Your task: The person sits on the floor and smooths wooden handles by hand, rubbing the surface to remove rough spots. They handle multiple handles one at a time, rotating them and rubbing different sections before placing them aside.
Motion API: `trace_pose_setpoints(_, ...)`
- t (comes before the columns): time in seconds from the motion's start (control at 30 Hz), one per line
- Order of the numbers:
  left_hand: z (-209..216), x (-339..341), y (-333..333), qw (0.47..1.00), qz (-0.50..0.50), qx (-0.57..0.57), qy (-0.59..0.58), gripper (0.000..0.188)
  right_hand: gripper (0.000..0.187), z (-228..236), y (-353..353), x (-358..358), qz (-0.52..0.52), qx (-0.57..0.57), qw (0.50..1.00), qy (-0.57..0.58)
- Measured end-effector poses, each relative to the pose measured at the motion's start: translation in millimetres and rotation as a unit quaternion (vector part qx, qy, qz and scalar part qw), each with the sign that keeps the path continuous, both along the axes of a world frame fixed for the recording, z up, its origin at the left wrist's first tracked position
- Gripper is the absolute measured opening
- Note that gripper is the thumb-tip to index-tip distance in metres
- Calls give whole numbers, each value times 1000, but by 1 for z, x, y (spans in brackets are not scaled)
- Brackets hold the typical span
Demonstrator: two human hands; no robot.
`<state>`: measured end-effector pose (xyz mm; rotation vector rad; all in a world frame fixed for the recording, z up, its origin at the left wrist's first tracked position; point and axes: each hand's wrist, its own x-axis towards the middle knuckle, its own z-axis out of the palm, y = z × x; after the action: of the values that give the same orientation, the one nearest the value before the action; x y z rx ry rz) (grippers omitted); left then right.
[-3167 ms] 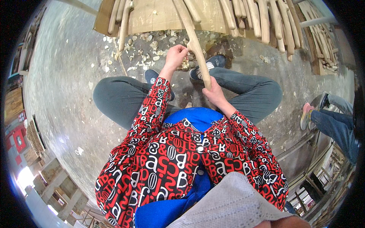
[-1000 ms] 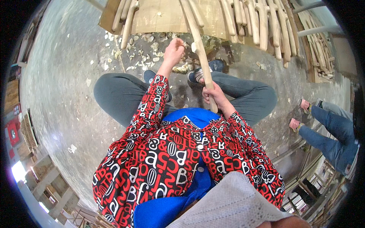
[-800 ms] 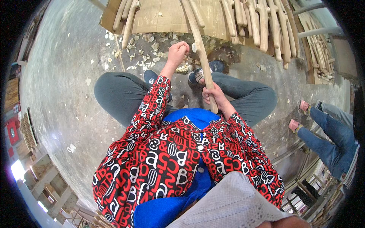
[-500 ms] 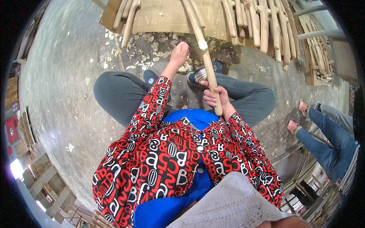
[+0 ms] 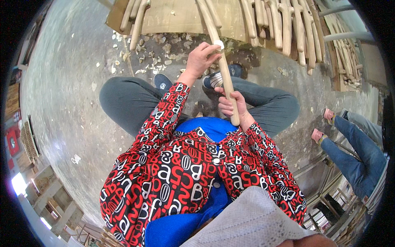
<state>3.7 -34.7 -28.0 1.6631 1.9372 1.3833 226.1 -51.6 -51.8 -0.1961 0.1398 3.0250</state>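
Note:
A long, slightly curved wooden piece slants from the cardboard down toward my lap. My right hand is wrapped round its lower part, just above the rounded end. A white band sits on the wood farther up. My left hand is at this band, its thumb and fingertips closed against the band's left side. Exactly how the fingertips grip the band is partly hidden. Beyond the band, the wooden piece continues up beside another wooden piece on the cardboard.
Shaped wooden pieces lie on the cardboard, in groups at left and right. Curled pale scraps litter the floor between it and my crossed legs. At right, more wooden pieces and another person's legs show.
My left hand has moved up and right, from beside the wooden piece to the white band. The band sits slightly higher in view. My right hand keeps its grip.

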Motion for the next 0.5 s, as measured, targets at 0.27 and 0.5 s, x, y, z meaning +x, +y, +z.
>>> trace_pose_setpoints(0.27,15,-13,21,962,-32,148,228,9,49,31,-7,-7,-15,-68,998,12)
trace_pose_setpoints(0.5,18,-8,39,988,56,129,-71,8,46,54,-5,-20,-37,-144,984,94)
